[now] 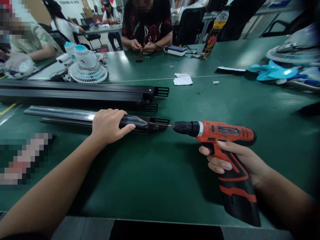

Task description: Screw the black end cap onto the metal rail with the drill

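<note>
My right hand (232,160) is wrapped round the grip of an orange and black cordless drill (222,131), its index finger at the trigger. The drill lies level, chuck to the left, and its thin bit points at the slotted end bracket (161,123) of a long black profile bar (136,121). Whether the bit touches a screw there I cannot tell. Over the bar, left of that end, my left hand (108,125) is closed with the thumb along the near side. Clear plastic film seems to cover part of the bar.
Behind lie more black bars (105,93) with slotted ends. White fan parts (87,65) stand back left; blue fan blades (272,70) lie at the right. A paper scrap (183,79) and a bottle (216,31) are farther back. Across the green table (155,186) a person (147,30) handles small parts.
</note>
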### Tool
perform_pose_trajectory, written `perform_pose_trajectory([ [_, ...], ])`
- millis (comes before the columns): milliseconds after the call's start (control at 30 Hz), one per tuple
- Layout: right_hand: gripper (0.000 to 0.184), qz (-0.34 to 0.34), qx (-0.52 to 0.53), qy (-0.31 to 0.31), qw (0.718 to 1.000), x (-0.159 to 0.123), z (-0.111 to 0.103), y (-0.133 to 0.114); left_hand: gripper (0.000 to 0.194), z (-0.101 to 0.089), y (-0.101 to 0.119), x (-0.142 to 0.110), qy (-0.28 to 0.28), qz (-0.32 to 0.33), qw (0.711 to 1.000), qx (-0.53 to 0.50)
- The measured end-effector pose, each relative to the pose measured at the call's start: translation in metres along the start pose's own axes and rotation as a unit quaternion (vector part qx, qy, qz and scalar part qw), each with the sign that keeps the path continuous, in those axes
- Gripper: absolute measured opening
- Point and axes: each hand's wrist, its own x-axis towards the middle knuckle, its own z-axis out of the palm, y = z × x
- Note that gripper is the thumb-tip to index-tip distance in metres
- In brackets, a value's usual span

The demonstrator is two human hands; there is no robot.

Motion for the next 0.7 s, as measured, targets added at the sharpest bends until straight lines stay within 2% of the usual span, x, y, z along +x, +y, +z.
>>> perform_pose_trajectory([
  [700,0.039,0.015,-0.004,0.010,1.000,-0.0001,0.0001,0.0002,0.071,0.0007,-0.0005,-0.0004,0.003,0.003,1.000,0.008],
])
